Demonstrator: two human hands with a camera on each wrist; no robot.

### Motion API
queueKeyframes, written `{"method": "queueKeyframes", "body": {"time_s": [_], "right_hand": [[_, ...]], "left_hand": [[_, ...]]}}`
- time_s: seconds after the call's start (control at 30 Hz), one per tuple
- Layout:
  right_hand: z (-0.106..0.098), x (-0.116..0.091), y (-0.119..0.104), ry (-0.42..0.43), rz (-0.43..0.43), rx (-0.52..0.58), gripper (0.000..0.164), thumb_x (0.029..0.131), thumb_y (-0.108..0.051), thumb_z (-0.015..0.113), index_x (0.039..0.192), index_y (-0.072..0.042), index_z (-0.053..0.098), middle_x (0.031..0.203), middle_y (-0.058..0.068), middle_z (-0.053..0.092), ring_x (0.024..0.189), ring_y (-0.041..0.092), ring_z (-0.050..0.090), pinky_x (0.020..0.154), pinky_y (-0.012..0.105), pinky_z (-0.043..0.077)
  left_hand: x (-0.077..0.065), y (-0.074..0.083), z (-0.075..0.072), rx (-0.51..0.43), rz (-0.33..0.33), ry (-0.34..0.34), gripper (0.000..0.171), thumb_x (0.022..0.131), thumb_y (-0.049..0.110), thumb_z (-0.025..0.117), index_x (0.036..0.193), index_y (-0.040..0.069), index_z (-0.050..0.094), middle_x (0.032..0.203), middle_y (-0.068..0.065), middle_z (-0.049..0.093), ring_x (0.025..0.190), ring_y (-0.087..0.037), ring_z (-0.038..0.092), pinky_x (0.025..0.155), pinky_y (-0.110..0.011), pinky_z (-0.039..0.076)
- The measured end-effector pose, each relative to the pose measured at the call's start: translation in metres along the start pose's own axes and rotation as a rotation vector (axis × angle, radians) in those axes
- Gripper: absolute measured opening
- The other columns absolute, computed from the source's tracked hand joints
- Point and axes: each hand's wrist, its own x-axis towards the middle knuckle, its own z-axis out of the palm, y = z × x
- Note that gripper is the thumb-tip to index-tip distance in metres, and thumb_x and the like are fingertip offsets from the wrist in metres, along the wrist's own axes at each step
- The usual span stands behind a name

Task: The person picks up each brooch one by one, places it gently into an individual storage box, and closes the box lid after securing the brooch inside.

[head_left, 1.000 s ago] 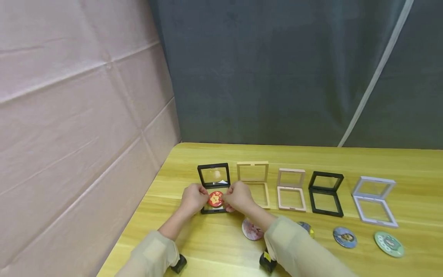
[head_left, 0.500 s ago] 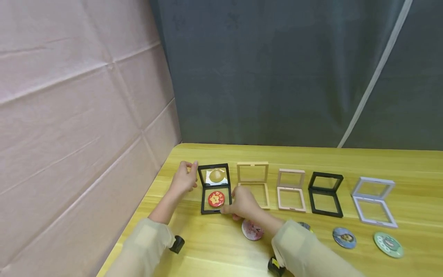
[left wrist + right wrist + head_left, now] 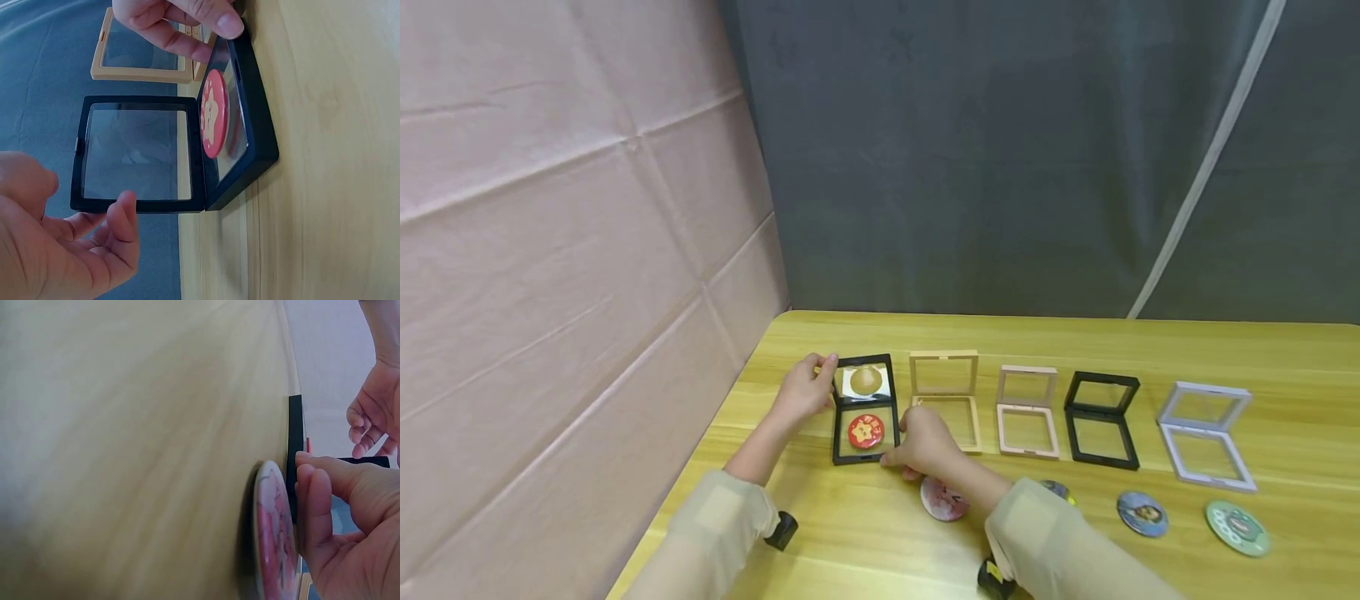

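On the tabletop (image 3: 842, 533), have just released the red badge (image 3: 866, 432), seemingly settled in the leftmost case (image 3: 853, 459); now pinching its base (image 3: 836, 437) with right hand (image 3: 927, 443), touching lid (image 3: 867, 382) with left hand (image 3: 802, 389), cannot tell if gripping.

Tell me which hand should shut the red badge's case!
Probably the left hand: it's at the edge of the raised lid, while the right hand holds the base at its near right corner.

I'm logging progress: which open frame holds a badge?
The leftmost black frame: the red badge lies in its lower half. The beige frame, pink frame, white frame and other black frame show none.
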Motion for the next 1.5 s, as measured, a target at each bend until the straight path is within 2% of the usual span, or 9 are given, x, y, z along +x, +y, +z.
{"method": "queueKeyframes", "body": {"time_s": [0.27, 0.37, 0.53, 0.77, 1.0, 1.13, 1.37, 1.5], "right_hand": [[0.001, -0.001, 0.001, 0.015, 0.001, 0.002, 0.052, 0.060, -0.002, 0.080, 0.099, 0.014, 0.050, 0.089, 0.031, 0.055, 0.035, 0.012, 0.052, 0.038, 0.025, 0.046], [0.001, -0.002, 0.001, 0.015, -0.004, 0.010, 0.052, 0.060, -0.001, 0.080, 0.099, 0.015, 0.050, 0.089, 0.031, 0.055, 0.036, 0.012, 0.052, 0.038, 0.024, 0.046], [0.001, -0.002, 0.001, 0.009, -0.016, 0.017, 0.049, 0.060, 0.000, 0.080, 0.096, 0.015, 0.050, 0.085, 0.029, 0.056, 0.035, 0.012, 0.052, 0.038, 0.024, 0.046], [-0.001, -0.003, 0.000, 0.007, -0.012, 0.020, 0.045, 0.060, 0.001, 0.080, 0.091, 0.013, 0.050, 0.074, 0.021, 0.055, 0.035, 0.011, 0.052, 0.038, 0.024, 0.046], [-0.001, -0.004, -0.001, 0.012, -0.002, 0.045, 0.044, 0.059, 0.003, 0.079, 0.090, 0.012, 0.049, 0.073, 0.021, 0.054, 0.036, 0.013, 0.054, 0.039, 0.024, 0.047], [-0.002, -0.006, -0.003, 0.008, -0.006, 0.047, 0.043, 0.060, 0.004, 0.079, 0.090, 0.013, 0.049, 0.074, 0.022, 0.055, 0.036, 0.013, 0.054, 0.039, 0.024, 0.047], [0.000, -0.002, 0.000, 0.007, 0.012, 0.046, 0.043, 0.060, 0.002, 0.079, 0.090, 0.010, 0.049, 0.069, 0.016, 0.053, 0.036, 0.012, 0.054, 0.040, 0.024, 0.047], [0.000, -0.002, 0.001, 0.003, 0.011, 0.040, 0.045, 0.061, 0.001, 0.079, 0.092, 0.011, 0.049, 0.071, 0.017, 0.054, 0.036, 0.011, 0.054, 0.040, 0.024, 0.047]], "left_hand": [[0.000, -0.003, -0.003, 0.010, 0.014, -0.014, 0.043, 0.097, 0.037, 0.036, 0.108, -0.001, 0.052, 0.088, -0.019, 0.060, 0.074, -0.033, 0.061, 0.063, -0.036, 0.050], [0.001, -0.006, -0.004, -0.016, -0.006, -0.010, 0.039, 0.096, 0.035, 0.039, 0.103, -0.001, 0.053, 0.085, -0.018, 0.060, 0.074, -0.032, 0.061, 0.064, -0.037, 0.050], [0.002, -0.009, -0.005, -0.082, -0.048, -0.011, 0.032, 0.094, 0.030, 0.045, 0.093, -0.001, 0.054, 0.074, -0.014, 0.058, 0.063, -0.025, 0.059, 0.062, -0.036, 0.050], [-0.001, -0.010, -0.006, -0.117, -0.064, -0.061, 0.025, 0.090, 0.023, 0.050, 0.090, -0.002, 0.053, 0.074, -0.015, 0.060, 0.060, -0.021, 0.058, 0.057, -0.032, 0.050], [-0.013, -0.019, -0.005, -0.196, -0.056, -0.131, 0.018, 0.087, 0.016, 0.057, 0.089, -0.002, 0.053, 0.074, -0.017, 0.060, 0.058, -0.016, 0.055, 0.060, -0.032, 0.050], [-0.021, -0.024, -0.004, -0.197, -0.051, -0.156, 0.022, 0.086, 0.016, 0.060, 0.096, -0.003, 0.054, 0.078, -0.017, 0.060, 0.061, -0.015, 0.055, 0.064, -0.032, 0.050], [-0.030, -0.027, -0.003, -0.178, -0.072, -0.192, 0.045, 0.086, 0.019, 0.060, 0.119, -0.010, 0.049, 0.093, -0.016, 0.062, 0.072, -0.019, 0.059, 0.070, -0.034, 0.050], [-0.032, -0.030, -0.001, -0.164, -0.093, -0.202, 0.047, 0.086, 0.017, 0.060, 0.121, -0.010, 0.047, 0.089, -0.014, 0.061, 0.071, -0.019, 0.058, 0.069, -0.033, 0.050]]}}
